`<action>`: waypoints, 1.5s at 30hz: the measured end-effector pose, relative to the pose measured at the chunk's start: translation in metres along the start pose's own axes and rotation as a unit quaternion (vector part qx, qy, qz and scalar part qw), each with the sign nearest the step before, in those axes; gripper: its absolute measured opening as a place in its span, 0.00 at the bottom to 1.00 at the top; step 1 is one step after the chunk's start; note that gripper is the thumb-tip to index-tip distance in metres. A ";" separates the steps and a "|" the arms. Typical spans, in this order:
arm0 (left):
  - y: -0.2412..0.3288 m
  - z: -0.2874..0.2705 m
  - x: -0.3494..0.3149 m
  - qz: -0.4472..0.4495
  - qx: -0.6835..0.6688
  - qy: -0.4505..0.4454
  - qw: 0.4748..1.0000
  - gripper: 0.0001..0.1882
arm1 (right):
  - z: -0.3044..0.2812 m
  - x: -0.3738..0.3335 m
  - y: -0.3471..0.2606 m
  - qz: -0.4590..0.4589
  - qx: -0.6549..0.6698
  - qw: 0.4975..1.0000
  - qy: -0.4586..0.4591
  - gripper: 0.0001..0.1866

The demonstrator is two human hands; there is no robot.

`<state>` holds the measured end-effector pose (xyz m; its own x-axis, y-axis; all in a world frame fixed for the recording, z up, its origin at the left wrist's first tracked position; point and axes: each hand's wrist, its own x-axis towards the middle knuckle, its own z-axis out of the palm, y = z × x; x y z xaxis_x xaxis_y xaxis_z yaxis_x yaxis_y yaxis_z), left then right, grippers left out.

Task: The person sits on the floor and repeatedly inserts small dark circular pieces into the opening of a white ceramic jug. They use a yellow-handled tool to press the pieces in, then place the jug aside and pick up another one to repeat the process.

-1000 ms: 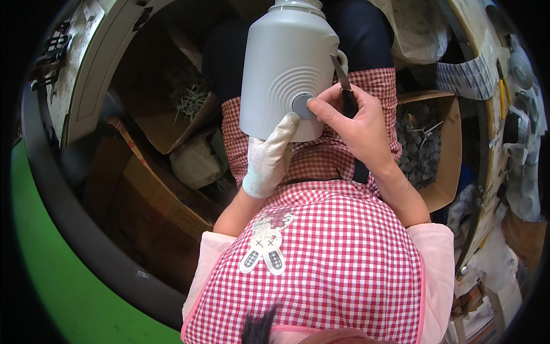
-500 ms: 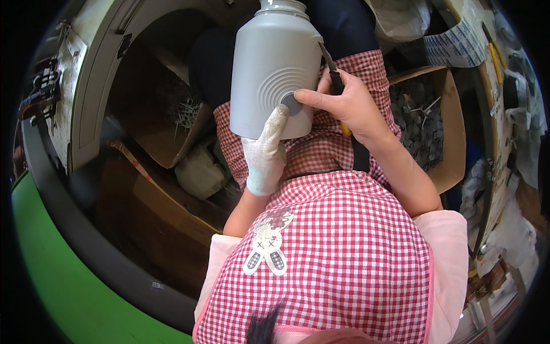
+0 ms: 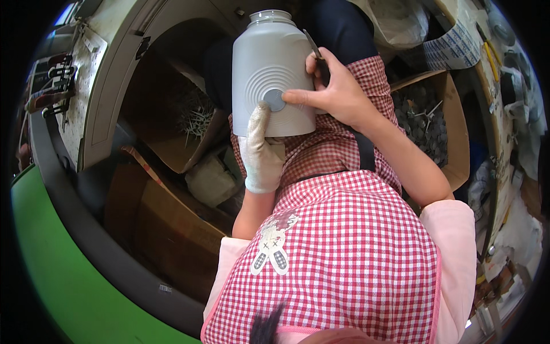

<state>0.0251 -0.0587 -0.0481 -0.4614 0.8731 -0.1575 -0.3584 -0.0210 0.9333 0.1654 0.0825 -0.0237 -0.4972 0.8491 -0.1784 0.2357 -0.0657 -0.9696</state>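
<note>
The gray jug (image 3: 271, 54) is resting on the lap (image 3: 372, 80), looking hard and maybe slippery. The left hand (image 3: 262, 153) is holding its bottom, probably a good spot. The right hand (image 3: 345, 96) is gripping a thin tool (image 3: 323, 70), perhaps getting in the way. Both thumbs (image 3: 300, 97) are touching the disc (image 3: 275, 101). A box (image 3: 456, 126) is sitting nearby.

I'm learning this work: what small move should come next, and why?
Perhaps press the grey disc down with the right hand, keeping its pointed tool clear: the disc lies on the grey container, both thumbs are at its edge, and the left hand supports the base.
</note>
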 end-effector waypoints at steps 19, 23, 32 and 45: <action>0.019 0.018 0.015 0.011 0.003 0.028 1.000 0.20 | -0.020 -0.061 -0.031 -0.001 -0.032 0.987 -0.159 0.25; 0.013 0.012 0.011 0.126 0.213 -0.015 0.969 0.23 | -0.011 -0.069 -0.026 0.026 0.048 0.984 -0.171 0.25; 0.013 0.013 0.006 0.188 0.339 -0.011 0.922 0.23 | -0.007 -0.067 -0.028 0.044 0.098 0.979 -0.172 0.26; -0.009 -0.009 0.019 0.022 0.099 0.033 0.994 0.24 | 0.034 -0.059 -0.015 -0.170 -0.351 0.920 -0.033 0.39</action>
<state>0.0126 -0.0466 -0.0619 -0.5283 0.8389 -0.1306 -0.1735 0.0438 0.9839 0.1630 0.0153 -0.0044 -0.6865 0.7224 0.0831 0.5263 0.5724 -0.6288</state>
